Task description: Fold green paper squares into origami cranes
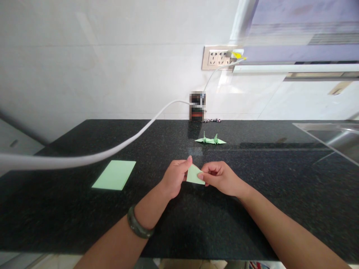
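Between my two hands is a small folded piece of light green paper (194,175), held just above the dark counter. My left hand (176,177) grips its left edge, thumb pointing up along it; the fingers behind are mostly hidden. My right hand (220,176) pinches the lower right corner between thumb and curled fingers. Beyond the hands, two green folded paper cranes (210,139) stand side by side on the counter. A stack of green paper sheets (114,175) lies flat to the left of my left hand.
The black speckled counter (70,213) runs up to a white wall. A sink (342,136) is set in at the right. A white cable (123,147) crosses from the left to a blurred-out object (197,106) by the wall, below a socket panel (213,58).
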`<state>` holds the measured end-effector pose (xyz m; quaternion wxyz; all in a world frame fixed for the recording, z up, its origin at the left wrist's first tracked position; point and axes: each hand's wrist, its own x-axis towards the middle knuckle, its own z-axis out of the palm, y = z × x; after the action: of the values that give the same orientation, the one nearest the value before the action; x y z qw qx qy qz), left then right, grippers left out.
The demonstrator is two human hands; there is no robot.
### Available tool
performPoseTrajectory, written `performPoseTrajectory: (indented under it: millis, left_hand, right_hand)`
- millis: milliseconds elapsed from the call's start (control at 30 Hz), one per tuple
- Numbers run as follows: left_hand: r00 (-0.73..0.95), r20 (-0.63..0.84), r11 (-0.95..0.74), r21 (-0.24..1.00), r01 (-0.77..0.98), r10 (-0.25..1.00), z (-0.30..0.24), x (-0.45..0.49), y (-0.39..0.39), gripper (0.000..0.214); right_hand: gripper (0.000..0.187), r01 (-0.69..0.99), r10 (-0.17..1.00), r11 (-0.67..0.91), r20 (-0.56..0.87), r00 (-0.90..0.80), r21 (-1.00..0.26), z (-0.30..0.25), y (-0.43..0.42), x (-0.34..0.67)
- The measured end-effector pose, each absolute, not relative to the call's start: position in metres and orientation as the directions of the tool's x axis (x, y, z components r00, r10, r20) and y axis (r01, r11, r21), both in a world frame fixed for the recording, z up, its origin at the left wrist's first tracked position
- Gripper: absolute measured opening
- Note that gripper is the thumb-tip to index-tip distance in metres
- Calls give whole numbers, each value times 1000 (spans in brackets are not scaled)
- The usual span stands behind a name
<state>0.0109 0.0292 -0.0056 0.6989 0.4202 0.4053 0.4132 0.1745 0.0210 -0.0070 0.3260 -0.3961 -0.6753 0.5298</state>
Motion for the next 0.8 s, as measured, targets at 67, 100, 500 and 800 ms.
performPoseTrajectory:
  millis: [67,100,500,800]
  left_hand:
    - [334,-248,332,916,-225,909,-4,9,31,55]
    - [336,-252,331,921,-204,908,-3,9,31,60]
    - [163,-25,29,999,-23,986,-4,15,25,27]
    - [53,-10,15,996,-89,999,-6,12,29,26]
  right_hand:
    - [25,181,881,119,19,-474,-976,-8,21,175]
    - [26,182,882,120,21,-471,-976,-8,22,175]
    - [37,300,900,251,109,-422,-920,-12,23,171]
    - [27,187,908,181,91,-410,-966,-14,22,168]
